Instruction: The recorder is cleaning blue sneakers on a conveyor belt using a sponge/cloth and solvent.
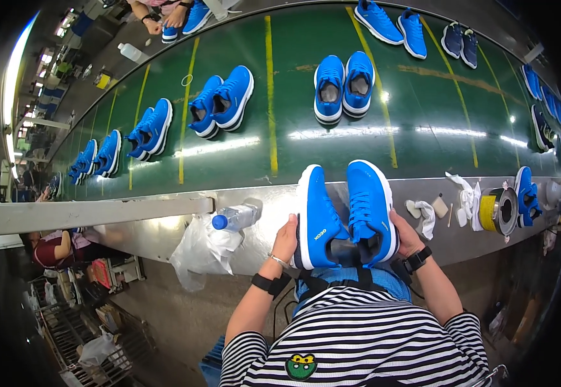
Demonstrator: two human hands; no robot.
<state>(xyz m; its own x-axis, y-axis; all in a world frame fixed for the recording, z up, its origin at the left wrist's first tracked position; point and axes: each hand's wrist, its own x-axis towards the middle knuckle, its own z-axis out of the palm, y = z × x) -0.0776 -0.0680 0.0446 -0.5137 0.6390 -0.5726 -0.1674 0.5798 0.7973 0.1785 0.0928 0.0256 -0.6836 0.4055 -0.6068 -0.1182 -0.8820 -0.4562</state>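
In front of me I hold a pair of blue sneakers with white soles, toes pointing away. My left hand point(285, 240) is closed on the outer side of the left sneaker point(321, 213), near its heel; that shoe is tilted so its side shows. Around the outer heel of the right sneaker point(369, 206), my right hand point(407, 235) is closed the same way. The two shoes are slightly apart at the toes and close together at the heels. They are over the metal ledge point(274, 193); whether they rest on it I cannot tell.
Beyond the ledge runs a green conveyor belt point(293, 155) with yellow lines, carrying several pairs of sneakers point(329, 90). A clear bottle point(236, 217) and plastic bag point(206, 248) lie left. Right are cloths point(426, 216), a round tin point(500, 211) and another blue shoe point(524, 193). Another person's hands point(164, 22) hold a shoe.
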